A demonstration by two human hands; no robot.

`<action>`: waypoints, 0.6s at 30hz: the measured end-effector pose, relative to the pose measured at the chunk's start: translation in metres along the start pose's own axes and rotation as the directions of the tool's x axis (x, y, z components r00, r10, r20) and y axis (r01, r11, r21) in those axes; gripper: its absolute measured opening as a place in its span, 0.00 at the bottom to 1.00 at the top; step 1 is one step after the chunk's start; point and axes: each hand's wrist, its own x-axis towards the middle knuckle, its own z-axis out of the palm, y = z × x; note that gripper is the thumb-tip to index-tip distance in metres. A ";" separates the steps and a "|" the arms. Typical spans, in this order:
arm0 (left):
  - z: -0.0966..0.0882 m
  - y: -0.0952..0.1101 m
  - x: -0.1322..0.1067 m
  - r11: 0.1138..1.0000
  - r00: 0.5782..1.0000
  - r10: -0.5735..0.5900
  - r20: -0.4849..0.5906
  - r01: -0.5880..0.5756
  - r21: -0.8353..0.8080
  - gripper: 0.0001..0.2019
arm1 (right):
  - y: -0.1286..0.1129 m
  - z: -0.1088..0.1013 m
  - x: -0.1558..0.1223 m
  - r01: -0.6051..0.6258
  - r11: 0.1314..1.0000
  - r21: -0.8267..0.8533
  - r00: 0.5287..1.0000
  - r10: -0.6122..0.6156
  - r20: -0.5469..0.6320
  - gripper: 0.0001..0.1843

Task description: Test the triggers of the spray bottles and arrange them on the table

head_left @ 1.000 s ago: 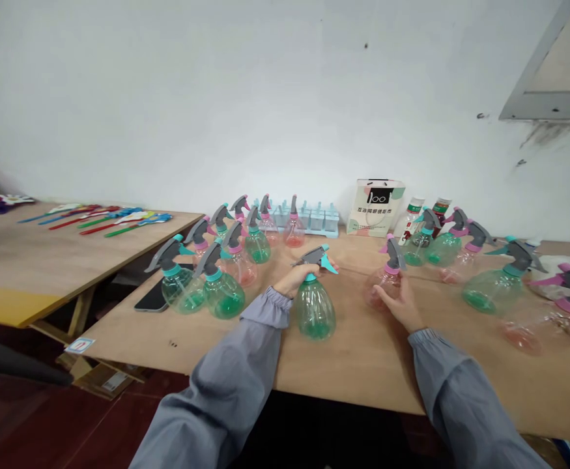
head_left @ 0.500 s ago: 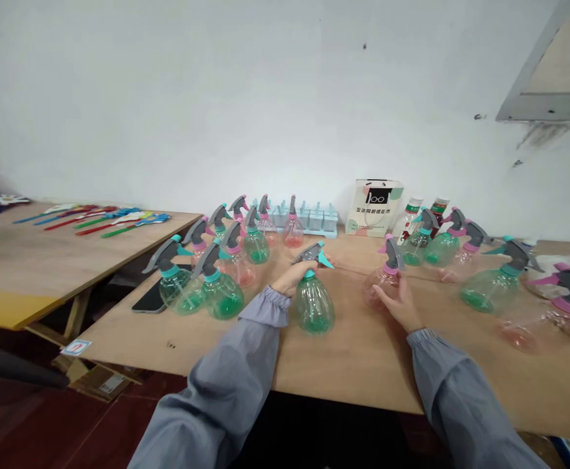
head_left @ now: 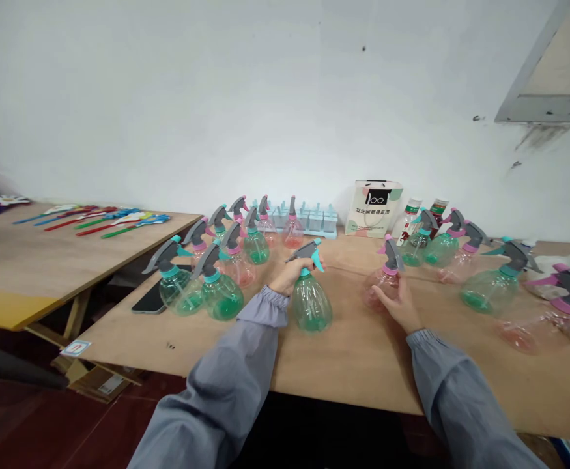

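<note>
My left hand [head_left: 287, 276] is closed around the neck of a green spray bottle [head_left: 313, 305], just under its grey head and teal trigger. That bottle leans a little to the left in front of me. To its right, my right hand [head_left: 402, 306] wraps the side of a pink spray bottle [head_left: 381, 286] with a grey head and pink trigger, which is upright. Some fingers of both hands are hidden behind the bottles. Left of my left hand stands a green spray bottle [head_left: 223, 299] with a teal collar, among several other green and pink ones.
More spray bottles stand at the right, including a green one [head_left: 490, 290] and a pink one [head_left: 524, 329]. Behind are blue popsicle molds [head_left: 316, 221] and a paper bag [head_left: 375, 212]. A phone [head_left: 148, 301] lies at the left. A second table [head_left: 70, 260] holds colourful sticks.
The green spray bottle in my left hand has shifted slightly left and tilted more. My right hand and the pink bottle have stayed in place.
</note>
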 end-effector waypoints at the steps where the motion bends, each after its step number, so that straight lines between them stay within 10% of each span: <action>1: -0.002 0.000 0.001 1.000 1.000 -0.013 -0.017 0.013 0.000 0.07 | 0.000 0.000 0.000 -0.004 1.000 -0.002 1.000 0.004 -0.001 0.45; 5: -0.015 0.002 0.005 0.988 0.986 0.083 -0.142 -0.064 0.137 0.05 | 0.000 0.000 0.000 -0.019 1.000 -0.009 1.000 0.019 0.000 0.46; 10: -0.035 0.002 0.009 0.831 0.872 0.410 -0.268 -0.236 0.503 0.08 | -0.002 -0.001 0.000 -0.032 0.999 -0.018 0.999 0.033 0.008 0.47; 18: -0.052 -0.015 0.016 0.766 0.798 0.418 -0.435 -0.052 0.640 0.03 | -0.003 0.000 -0.001 -0.065 0.998 -0.026 0.998 0.066 0.013 0.49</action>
